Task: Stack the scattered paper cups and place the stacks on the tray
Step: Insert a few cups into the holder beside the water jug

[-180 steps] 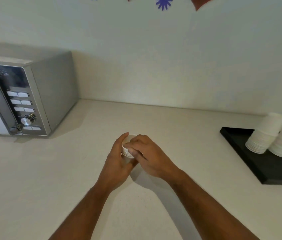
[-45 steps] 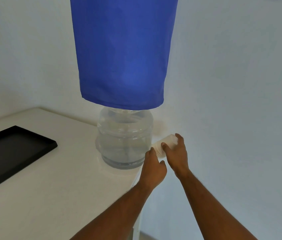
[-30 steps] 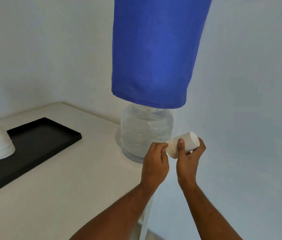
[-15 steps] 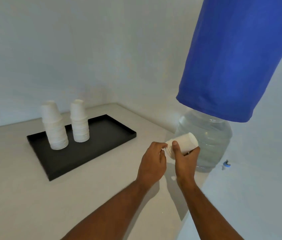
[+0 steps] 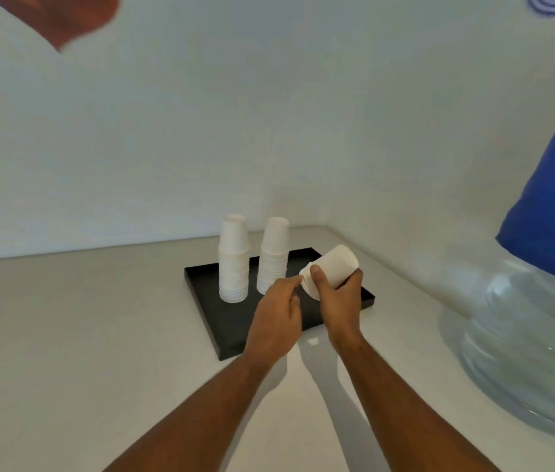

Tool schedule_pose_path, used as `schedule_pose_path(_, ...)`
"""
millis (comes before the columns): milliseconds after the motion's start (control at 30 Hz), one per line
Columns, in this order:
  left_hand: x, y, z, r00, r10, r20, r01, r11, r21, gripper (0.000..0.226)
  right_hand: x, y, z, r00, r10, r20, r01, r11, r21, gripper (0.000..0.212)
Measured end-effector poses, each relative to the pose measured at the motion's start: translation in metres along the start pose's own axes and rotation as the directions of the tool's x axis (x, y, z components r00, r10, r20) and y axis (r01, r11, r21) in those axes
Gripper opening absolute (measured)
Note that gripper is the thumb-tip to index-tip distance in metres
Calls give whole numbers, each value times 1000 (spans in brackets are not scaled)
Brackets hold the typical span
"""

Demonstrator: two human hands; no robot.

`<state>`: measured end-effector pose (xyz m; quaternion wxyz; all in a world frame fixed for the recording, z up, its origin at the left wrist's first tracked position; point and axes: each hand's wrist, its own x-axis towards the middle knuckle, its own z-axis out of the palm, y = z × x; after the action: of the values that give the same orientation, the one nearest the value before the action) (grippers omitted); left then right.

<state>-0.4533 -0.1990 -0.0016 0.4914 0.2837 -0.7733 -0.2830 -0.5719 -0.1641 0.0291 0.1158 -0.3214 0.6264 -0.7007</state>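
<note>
Since half a second ago my hands have carried the short stack of cups (image 5: 332, 272) from beside the water bottle (image 5: 521, 338) to above the black tray (image 5: 231, 330). My right hand (image 5: 339, 303) grips the stack, tilted on its side, thumb across its rims and fingers curled underneath. My left hand (image 5: 277, 316) has loosely bent fingers, its fingertips touching the rims and holding nothing. Two taller stacks (image 5: 234, 258) stand upside down on the tray's far half, side by side, on the pale counter (image 5: 82, 335).
</note>
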Motion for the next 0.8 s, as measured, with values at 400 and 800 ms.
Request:
schedule_pose_path(400, -21, -81, -36, 987, -155, 42, 128, 918, 375, 30, 89, -56, 113, 979, -194, 64, 198, 977, -82, 74)
schedule_pose_path(800, -27, -104, -25, 991, -79, 105, 5, 821, 571, 35, 112, 1, 126, 943, -60, 327, 177, 924, -339, 69)
